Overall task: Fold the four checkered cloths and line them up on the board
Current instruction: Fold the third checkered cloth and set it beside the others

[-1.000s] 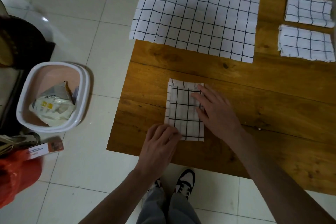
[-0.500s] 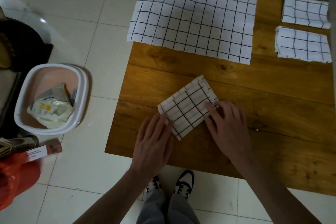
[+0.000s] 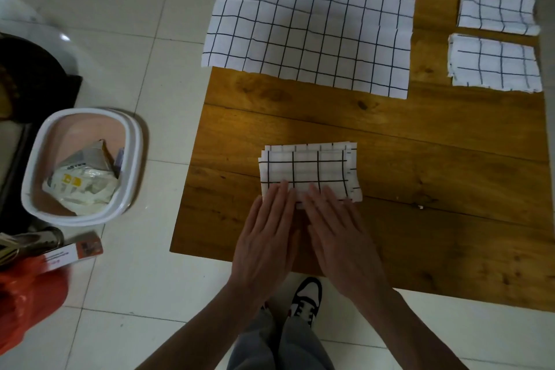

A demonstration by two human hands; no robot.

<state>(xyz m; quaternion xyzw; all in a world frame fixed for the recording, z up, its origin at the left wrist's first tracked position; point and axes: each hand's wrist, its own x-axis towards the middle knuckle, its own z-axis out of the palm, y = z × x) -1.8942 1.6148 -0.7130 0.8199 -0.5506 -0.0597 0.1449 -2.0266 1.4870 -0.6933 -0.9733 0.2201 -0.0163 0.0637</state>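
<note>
- Both grips are wide and hold nothing: the left hand [image 3: 264, 237] and right hand [image 3: 339, 237] lie flat, fingertips on the folded cloth's [image 3: 309, 171] near edge at mid-frame.
- The layers should be squared and pressed before it is slid to the two folded cloths [image 3: 495, 36] at upper right.
- One spread cloth [image 3: 309, 18] remains at the top of the board [image 3: 420, 159].

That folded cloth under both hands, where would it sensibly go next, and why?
Probably slide the folded cloth toward the right edge of the board, just below the two folded cloths already lined up there. Both hands lie flat on its near edge, so it looks finished. The large unfolded cloth still waits at the far side.
</note>
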